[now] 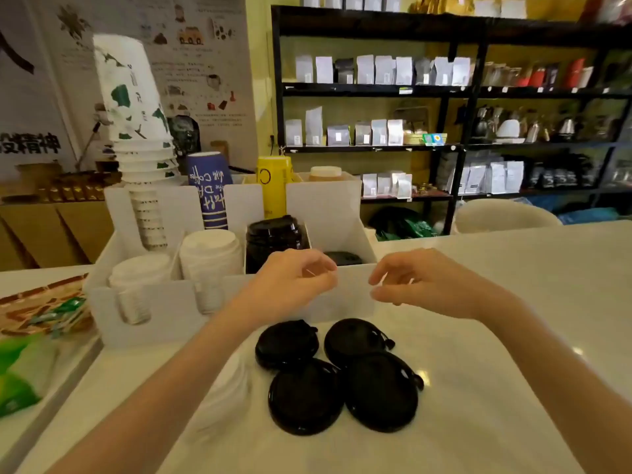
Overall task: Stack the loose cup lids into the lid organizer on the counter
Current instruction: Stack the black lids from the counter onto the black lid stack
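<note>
Several loose black cup lids (337,374) lie flat in a cluster on the white counter, just in front of me. Behind them stands the white lid organizer (345,299). Its compartments hold two stacks of white lids (209,260), a tall stack of black lids (273,239) and a low black lid (343,258) at the right. My left hand (294,278) and my right hand (420,278) hover above the loose lids, in front of the organizer's front wall. Both hands are empty, with fingers loosely curled and apart.
Stacked paper cups (136,131), a blue cup stack (208,189) and a yellow cup stack (273,186) rise from the organizer's rear slots. A patterned tray with green packets (44,316) lies at the left. Black shelves with bags (376,97) stand behind the counter.
</note>
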Available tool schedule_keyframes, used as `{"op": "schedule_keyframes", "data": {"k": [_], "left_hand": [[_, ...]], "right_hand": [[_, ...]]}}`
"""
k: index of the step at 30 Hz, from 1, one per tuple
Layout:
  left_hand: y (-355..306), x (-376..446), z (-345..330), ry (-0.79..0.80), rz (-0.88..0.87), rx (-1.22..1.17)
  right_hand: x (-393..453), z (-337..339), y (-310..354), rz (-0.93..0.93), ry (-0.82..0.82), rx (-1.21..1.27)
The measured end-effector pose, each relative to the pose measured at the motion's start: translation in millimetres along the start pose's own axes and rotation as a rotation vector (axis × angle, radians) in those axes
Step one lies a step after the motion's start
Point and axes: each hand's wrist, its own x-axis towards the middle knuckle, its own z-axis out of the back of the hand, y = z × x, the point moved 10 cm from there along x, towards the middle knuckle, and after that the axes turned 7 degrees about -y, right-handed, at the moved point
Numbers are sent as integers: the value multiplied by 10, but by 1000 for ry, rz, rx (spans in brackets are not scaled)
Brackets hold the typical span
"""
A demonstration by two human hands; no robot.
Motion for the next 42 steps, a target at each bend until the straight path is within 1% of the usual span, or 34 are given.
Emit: {"op": "schedule_keyframes", "data": {"k": [3, 7, 11, 13, 17, 22, 25, 31, 34, 37, 39, 42], "left_hand": [[50, -98, -290, 81, -21, 77], [165, -349, -730, 228, 41, 164], [175, -549, -970, 273, -6, 372], [187, -635, -1067, 281, -15, 423], [147, -668, -1099, 220, -41, 413], [56, -595, -991, 148, -75, 319], [-19, -483, -823, 81, -93, 228], [-103, -210, -354, -72, -57, 27], [-91, -76, -13, -198, -39, -17], [-69, 12, 371, -337, -33, -31], [-38, 74, 595, -413, -34, -52], [66, 188, 858, -502, -11, -105]], "right_hand": [[-117, -168, -212, -53, 29, 25], [-261, -445, -506, -135, 89, 52], [-314, -533, -678, -173, 79, 100], [-337, -568, -713, -178, 84, 111], [-370, -607, -735, -157, 100, 120], [-333, -467, -707, -127, 47, 129], [-244, -321, -632, -92, -3, 119], [103, 23, -262, 18, -116, 166], [300, 183, -19, 82, -208, 255], [495, 292, 173, 125, -355, 434], [624, 291, 251, 122, -436, 590], [826, 175, 341, 81, -487, 765]]}}
